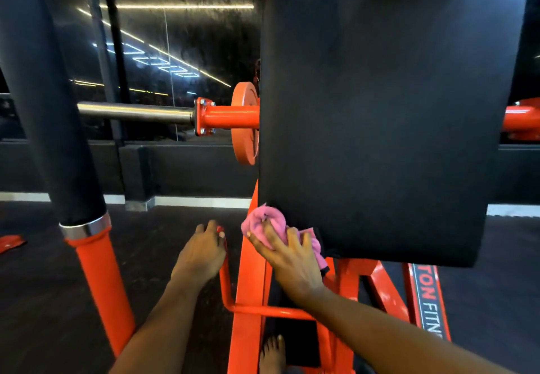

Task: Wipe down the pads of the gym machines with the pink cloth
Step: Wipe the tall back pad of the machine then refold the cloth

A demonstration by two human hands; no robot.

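The person's right hand (292, 259) has its fingers and thumb curled round the bunched pink cloth (267, 220) and presses it against the big black pad (388, 110), right at the pad's seven o'clock corner. Part of the cloth sticks out past the fingertips and some trails under the palm along the pad's bottom edge.

At nine o'clock from that hand, close beside it, the left hand (201, 254) is curled over the top end of a thin orange rail (226, 286) that bends round to join the orange frame (248, 286).

At nine o'clock from the pad, an orange weight plate (244, 123) sits on a steel bar (134, 112). Further out the same way, a black padded post (43, 110) slants down to the dark floor (160, 242). At six o'clock, a bare foot (273, 354) stands inside the frame.
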